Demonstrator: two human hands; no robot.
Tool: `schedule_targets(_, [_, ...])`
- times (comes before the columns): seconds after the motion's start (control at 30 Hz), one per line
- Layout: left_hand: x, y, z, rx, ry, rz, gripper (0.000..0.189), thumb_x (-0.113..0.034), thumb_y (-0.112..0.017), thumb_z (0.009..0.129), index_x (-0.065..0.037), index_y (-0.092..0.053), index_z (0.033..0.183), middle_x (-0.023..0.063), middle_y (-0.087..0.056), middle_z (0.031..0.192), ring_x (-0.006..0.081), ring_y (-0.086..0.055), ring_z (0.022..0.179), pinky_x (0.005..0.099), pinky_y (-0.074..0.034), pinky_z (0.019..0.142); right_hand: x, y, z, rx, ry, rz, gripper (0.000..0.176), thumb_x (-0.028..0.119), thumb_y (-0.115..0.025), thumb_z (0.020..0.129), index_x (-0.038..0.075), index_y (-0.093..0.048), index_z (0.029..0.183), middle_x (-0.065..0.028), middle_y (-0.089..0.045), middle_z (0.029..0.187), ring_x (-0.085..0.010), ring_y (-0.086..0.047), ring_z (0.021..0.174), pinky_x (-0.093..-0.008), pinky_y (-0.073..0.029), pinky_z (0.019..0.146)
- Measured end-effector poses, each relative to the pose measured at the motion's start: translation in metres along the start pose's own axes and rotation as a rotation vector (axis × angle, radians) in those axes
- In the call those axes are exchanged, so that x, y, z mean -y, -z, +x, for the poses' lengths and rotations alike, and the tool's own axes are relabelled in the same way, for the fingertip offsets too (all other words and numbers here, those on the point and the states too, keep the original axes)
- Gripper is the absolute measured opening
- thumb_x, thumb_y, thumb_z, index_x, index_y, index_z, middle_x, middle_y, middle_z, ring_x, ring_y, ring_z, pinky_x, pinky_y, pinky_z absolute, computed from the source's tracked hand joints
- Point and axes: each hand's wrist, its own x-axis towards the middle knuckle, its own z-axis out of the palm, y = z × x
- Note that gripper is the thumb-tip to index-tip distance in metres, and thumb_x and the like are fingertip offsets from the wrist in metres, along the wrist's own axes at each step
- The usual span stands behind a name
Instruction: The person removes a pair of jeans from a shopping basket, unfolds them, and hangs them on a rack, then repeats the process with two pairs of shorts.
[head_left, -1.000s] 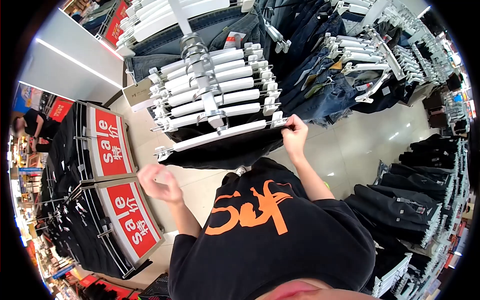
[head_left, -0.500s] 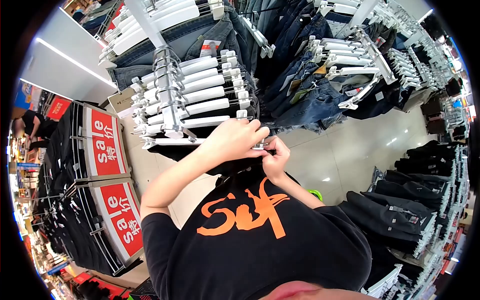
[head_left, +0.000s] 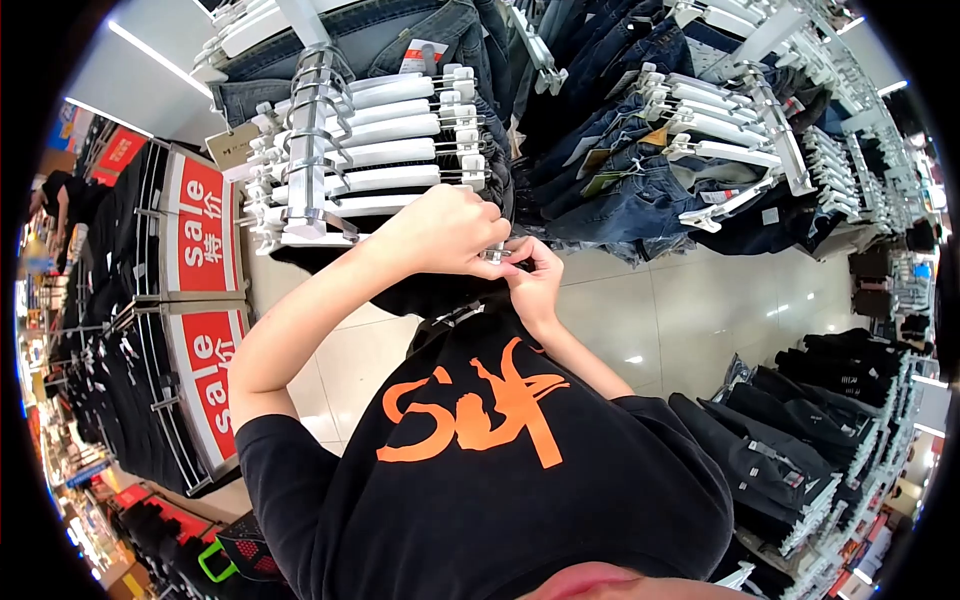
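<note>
My left hand (head_left: 452,232) is closed at the near end of the front white hanger, around a metal-edged clip (head_left: 492,256). Beside it my right hand (head_left: 535,282) pinches the edge of a black garment (head_left: 425,292) just under the clip. Both hands nearly touch. The garment hangs below the hanger, partly hidden by my left forearm. Behind my left hand, several white hangers (head_left: 395,132) hang by rings from a metal rail arm (head_left: 306,170).
Jeans (head_left: 620,205) on hangers fill the racks ahead and to the right. Black clothes stand at the lower right (head_left: 760,440). Red sale signs (head_left: 203,225) front a rack at left. A person (head_left: 62,205) stands far left; a green-handled basket (head_left: 215,565) is at lower left.
The view has shifted, so the rack and my hands appear farther left and higher. Both hands remain closed at the hanger's end, and the green-handled basket has come into view at lower left.
</note>
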Motion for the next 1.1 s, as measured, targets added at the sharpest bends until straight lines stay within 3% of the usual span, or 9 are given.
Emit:
schedule_targets(0.03, [-0.002,0.001,-0.001,0.035,0.037,-0.029,0.037,-0.041,-0.057,0.065,-0.004,-0.055,0.062,0.0058,-0.052,0.057,0.0208,-0.055,0.056,0.0297,-0.043,0.051,-0.001,-0.001,-0.001,-0.011,0.015,-0.008,0.014,-0.013,-0.053,0.060,-0.002,-0.046,0.065,-0.0074,-0.055,0.071,-0.0096,-0.049,0.067,-0.0205,-0.039,0.063])
schedule_targets(0.3, [-0.008,0.001,-0.001,-0.012,0.014,-0.018,0.041,-0.044,-0.055,0.066,-0.005,-0.050,0.057,0.0045,-0.048,0.054,0.0198,-0.054,0.053,0.0297,-0.042,0.047,-0.015,0.010,-0.007,-0.033,-0.117,0.003,0.022,-0.008,-0.058,0.064,0.003,-0.040,0.071,-0.0051,-0.054,0.073,-0.0079,-0.049,0.066,-0.0193,-0.039,0.061])
schedule_targets(0.4, [-0.009,0.001,-0.002,-0.017,-0.005,-0.013,0.041,-0.045,-0.055,0.067,-0.005,-0.050,0.057,0.0047,-0.048,0.053,0.0198,-0.053,0.052,0.0297,-0.041,0.045,-0.011,0.010,-0.005,-0.039,-0.116,0.066,0.023,-0.010,-0.058,0.062,0.003,-0.040,0.069,-0.0045,-0.053,0.072,-0.0076,-0.047,0.065,-0.0191,-0.038,0.060])
schedule_targets(0.47, [-0.009,0.001,-0.001,-0.021,-0.010,-0.014,0.041,-0.045,-0.055,0.067,-0.005,-0.050,0.057,0.0048,-0.048,0.053,0.0200,-0.053,0.052,0.0298,-0.041,0.045,-0.003,0.008,-0.004,-0.046,-0.104,0.004,0.018,-0.014,-0.049,0.060,0.002,-0.042,0.066,-0.0040,-0.053,0.068,-0.0055,-0.046,0.061,-0.0183,-0.038,0.056])
schedule_targets(0.6, [-0.010,0.004,0.000,0.015,0.009,-0.017,0.042,-0.045,-0.055,0.067,-0.005,-0.050,0.057,0.0054,-0.048,0.052,0.0207,-0.054,0.052,0.0300,-0.042,0.045,0.013,0.003,-0.002,-0.060,-0.002,-0.019,0.016,-0.013,-0.052,0.059,0.001,-0.044,0.063,-0.0030,-0.051,0.068,-0.0052,-0.043,0.058,-0.0175,-0.035,0.052])
schedule_targets(0.63, [-0.010,0.005,0.000,0.023,0.017,-0.019,0.042,-0.045,-0.054,0.068,-0.005,-0.050,0.057,0.0055,-0.048,0.052,0.0210,-0.054,0.052,0.0300,-0.042,0.045,0.011,0.007,-0.001,-0.019,0.009,-0.089,0.022,-0.012,-0.059,0.058,0.002,-0.043,0.065,-0.0026,-0.047,0.072,-0.0061,-0.043,0.064,-0.0177,-0.035,0.058])
schedule_targets(0.87, [-0.008,-0.004,-0.005,-0.003,0.087,-0.009,0.036,-0.041,-0.058,0.065,-0.007,-0.046,0.059,0.0039,-0.045,0.054,0.0204,-0.051,0.051,0.0300,-0.040,0.045,0.013,0.006,0.000,0.001,0.007,-0.182,0.020,-0.007,-0.060,0.063,0.003,-0.044,0.070,-0.0003,-0.045,0.074,-0.0054,-0.042,0.064,-0.0176,-0.036,0.059])
schedule_targets(1.0, [-0.017,-0.010,-0.012,-0.117,0.207,0.124,0.030,-0.037,-0.060,0.063,-0.010,-0.050,0.071,0.0020,-0.049,0.070,0.0179,-0.051,0.070,0.0282,-0.041,0.054,0.004,0.006,0.000,-0.019,0.034,-0.176,0.020,0.000,-0.061,0.065,0.002,-0.047,0.080,-0.0025,-0.049,0.077,-0.0085,-0.046,0.070,-0.0208,-0.038,0.065])
schedule_targets(1.1, [-0.025,-0.034,-0.017,-0.491,0.134,0.232,0.030,-0.027,-0.064,0.060,-0.015,-0.056,0.086,0.0001,-0.048,0.090,0.0179,-0.047,0.081,0.0287,-0.039,0.067,-0.002,0.010,-0.004,-0.053,0.115,-0.234,0.022,0.004,-0.060,0.067,0.001,-0.048,0.085,-0.0060,-0.052,0.081,-0.0130,-0.050,0.074,-0.0238,-0.040,0.069])
